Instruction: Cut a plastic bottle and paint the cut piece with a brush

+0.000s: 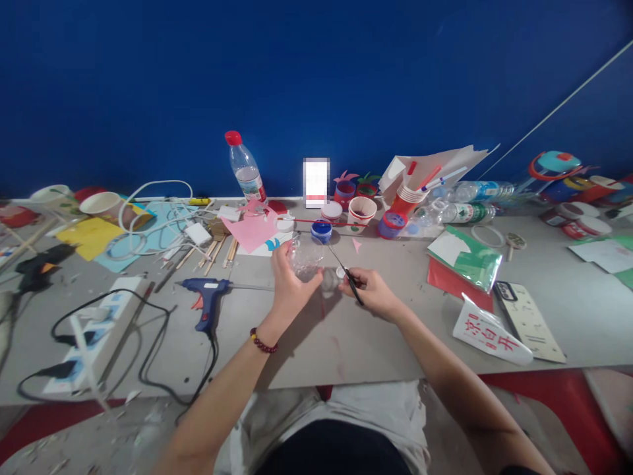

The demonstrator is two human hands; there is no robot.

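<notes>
My left hand (291,280) curls its fingers and thumb around a clear piece of plastic bottle (307,256), held just above the table. To its right, my right hand (376,292) is closed on a black-handled tool (353,285) with a thin metal blade. The blade slants up and left, its tip near the bottle piece; I cannot tell whether they touch. Close to my right fingertips is a small white round piece (340,272), perhaps a cap. Beyond both hands stands a small open pot of blue paint (322,230).
A blue glue gun (205,300) with a trailing cord lies left, near a white power strip (101,336). Pink paper (252,227), an upright bottle (246,171) and paper cups (362,214) stand behind. At right are a green packet (467,258) and a bottle label (492,336).
</notes>
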